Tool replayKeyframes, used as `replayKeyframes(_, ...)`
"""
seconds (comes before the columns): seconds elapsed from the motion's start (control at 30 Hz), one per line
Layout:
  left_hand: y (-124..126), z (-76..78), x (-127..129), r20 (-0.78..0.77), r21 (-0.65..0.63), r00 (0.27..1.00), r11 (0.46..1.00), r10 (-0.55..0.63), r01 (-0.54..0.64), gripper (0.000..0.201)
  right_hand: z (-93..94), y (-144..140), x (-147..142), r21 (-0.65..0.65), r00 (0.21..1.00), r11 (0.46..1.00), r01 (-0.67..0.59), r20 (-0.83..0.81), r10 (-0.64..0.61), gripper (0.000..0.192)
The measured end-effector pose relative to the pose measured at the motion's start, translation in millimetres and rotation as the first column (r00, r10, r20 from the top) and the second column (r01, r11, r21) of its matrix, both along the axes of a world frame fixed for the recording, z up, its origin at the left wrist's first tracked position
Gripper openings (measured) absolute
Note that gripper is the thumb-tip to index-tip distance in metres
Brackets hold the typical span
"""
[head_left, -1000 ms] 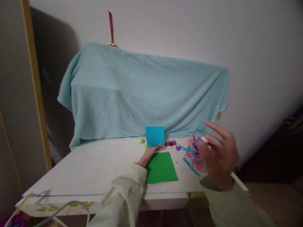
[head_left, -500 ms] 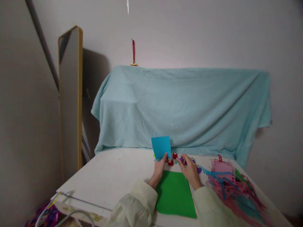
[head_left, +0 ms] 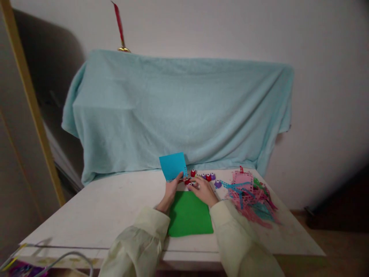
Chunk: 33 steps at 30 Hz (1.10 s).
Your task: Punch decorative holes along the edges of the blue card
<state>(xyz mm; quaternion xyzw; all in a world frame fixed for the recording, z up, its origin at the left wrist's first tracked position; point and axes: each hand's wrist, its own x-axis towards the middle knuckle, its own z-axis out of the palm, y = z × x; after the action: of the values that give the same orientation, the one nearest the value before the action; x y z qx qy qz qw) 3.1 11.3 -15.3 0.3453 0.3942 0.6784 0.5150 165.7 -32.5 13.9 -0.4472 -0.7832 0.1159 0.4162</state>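
Since half a second ago your view has swung: the tall mirror at the left has slid mostly out of frame, leaving only its yellow edge (head_left: pixel 29 104), and the pile of paper scraps (head_left: pixel 251 195) now sits further right of centre. Your hands stay together at the middle of the white table (head_left: pixel 100 215), just beyond the green sheet.

Your left hand (head_left: pixel 172 188) pinches the lower edge of a blue paper square (head_left: pixel 173 166), which stands nearly upright, its face toward you, tilted slightly so its top leans to the left of the frame. A row of small punched holes runs along its right and lower edges.

Your right hand (head_left: pixel 202 189) closes its fingertips around a small red craft punch (head_left: pixel 188 181) right at the paper's lower right corner. It is too small and too covered by fingers to say which way its slot faces, or whether the paper is inside it.

The green sheet (head_left: pixel 190 214) lies flat just below both hands, its long axis running toward you, with the near edge partly covered by your pale sleeves.

Behind your right hand a short row of red and purple punches (head_left: pixel 208 176) lines the table's far edge, one purple one (head_left: pixel 218 184) set apart to the right. A light blue towel (head_left: pixel 178 111) drapes over something hidden behind the table.
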Motion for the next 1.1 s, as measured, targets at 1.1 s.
replayKeyframes(1.1,-6.2,1.7,0.0,-0.21,0.009,0.978,1.0,0.012,-0.01,0.035,-33.9,30.2,23.7,0.193,0.919,0.971,0.141,0.338,-0.201,0.039)
